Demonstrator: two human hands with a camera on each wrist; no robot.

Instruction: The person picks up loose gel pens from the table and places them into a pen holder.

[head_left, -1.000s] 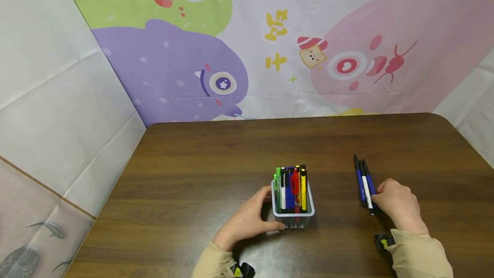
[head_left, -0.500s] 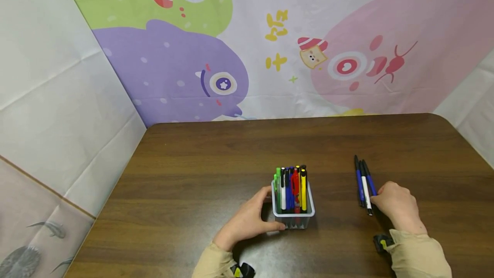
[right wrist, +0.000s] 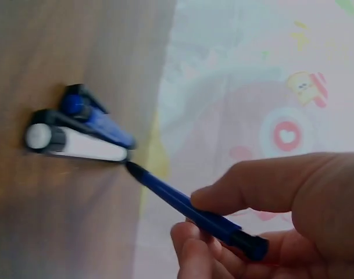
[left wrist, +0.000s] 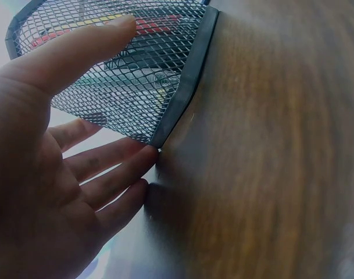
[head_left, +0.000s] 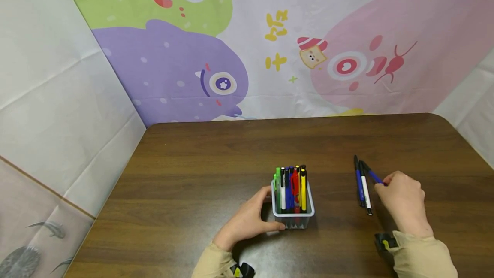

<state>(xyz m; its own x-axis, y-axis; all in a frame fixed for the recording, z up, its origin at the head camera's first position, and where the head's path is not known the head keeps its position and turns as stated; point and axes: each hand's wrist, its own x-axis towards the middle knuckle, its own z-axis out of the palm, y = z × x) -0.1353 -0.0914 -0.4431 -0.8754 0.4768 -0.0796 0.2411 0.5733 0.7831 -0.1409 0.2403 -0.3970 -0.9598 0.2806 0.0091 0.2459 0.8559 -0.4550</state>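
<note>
My right hand point(head_left: 403, 200) pinches a blue pen point(right wrist: 179, 200) between thumb and fingers. The pen slants, its black tip toward the other pens and its clicker end by my palm. Just left of it on the table lie a white pen point(head_left: 365, 190) and another blue pen point(head_left: 359, 183), side by side. My left hand point(head_left: 251, 220) spreads round the left side of a mesh pen holder point(left wrist: 130, 99), thumb at the front and fingers behind. Upright in that holder stand several pens point(head_left: 289, 188) in green, white, blue, red and yellow.
The brown wooden table point(head_left: 200, 162) has its far edge against a cartoon-printed cloth point(head_left: 270, 89). A pale cloth point(head_left: 69, 55) hangs along the left side. Black camera mounts point(head_left: 384, 241) sit on both wrists.
My right hand has pulled the right-hand blue pen away from the white one, lifting its near end and swinging it rightward. The left hand and holder have stayed put.
</note>
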